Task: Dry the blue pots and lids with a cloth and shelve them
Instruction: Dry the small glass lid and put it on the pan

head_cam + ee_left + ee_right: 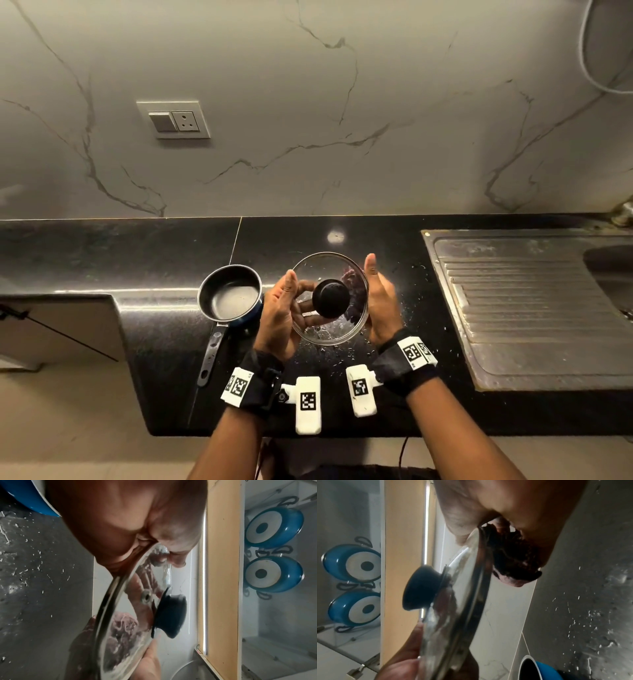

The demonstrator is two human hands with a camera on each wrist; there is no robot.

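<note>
We see the black polished stone surface (164,253) run across the middle of the head view, its near edge low in the frame and a pale marble-veined wall (308,102) rising behind it. At the right lies the ribbed steel draining board (534,308); bare dark stone shows at the left. Water drops speckle the stone around the hands.

Left of centre stands the small blue saucepan with a long grey handle (230,295), upright, just beside our left hand (279,315). In the wrist views two blue lidded pots (274,550) sit one beside the other on a white shelf, at the frame's edge, well apart from the hands.

Both hands hold the round clear glass lid with a black knob (330,298) above the surface at centre, knob toward us. Our left grip clamps the lid's left rim, thumb on top, fingers beneath. Our right hand (380,301) holds the right rim, thumb up, pressing a dark crumpled cloth (513,561) against the underside.
</note>
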